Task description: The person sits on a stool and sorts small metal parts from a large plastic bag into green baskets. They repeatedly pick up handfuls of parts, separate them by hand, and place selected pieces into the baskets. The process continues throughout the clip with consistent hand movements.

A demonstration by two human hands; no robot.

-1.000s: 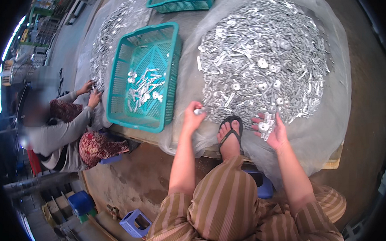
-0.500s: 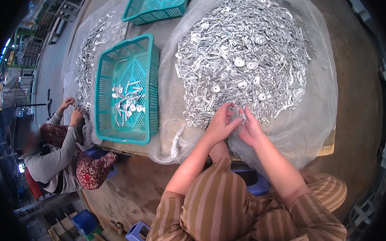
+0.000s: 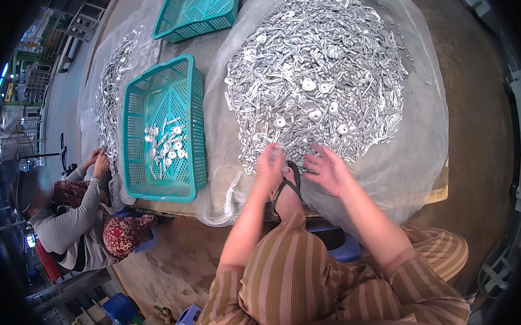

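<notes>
A big heap of small silver metal parts [image 3: 316, 78], mostly short pegs and narrow strips with several round discs among them, lies in front of me on clear plastic sheeting [image 3: 416, 123]. At the heap's near edge my left hand [image 3: 269, 166] is closed, its fingers somewhat blurred, around small metal parts that glint at the fingertips. To its right, my right hand [image 3: 331, 172] is held open with the fingers apart, just over the near edge of the heap. Between the hands shows my foot in a black sandal [image 3: 288, 191].
Left of the heap stands a green plastic basket [image 3: 197, 136] holding some discs and strips. Another green basket [image 3: 196, 26] is farther back. At the far left a co-worker in a grey sleeve [image 3: 75, 218] handles parts at a second pile [image 3: 109, 92].
My hands were together over a few metal parts; they have parted, the left moving left and the right opening. The whole view has shifted slightly, and my sandalled foot now shows.
</notes>
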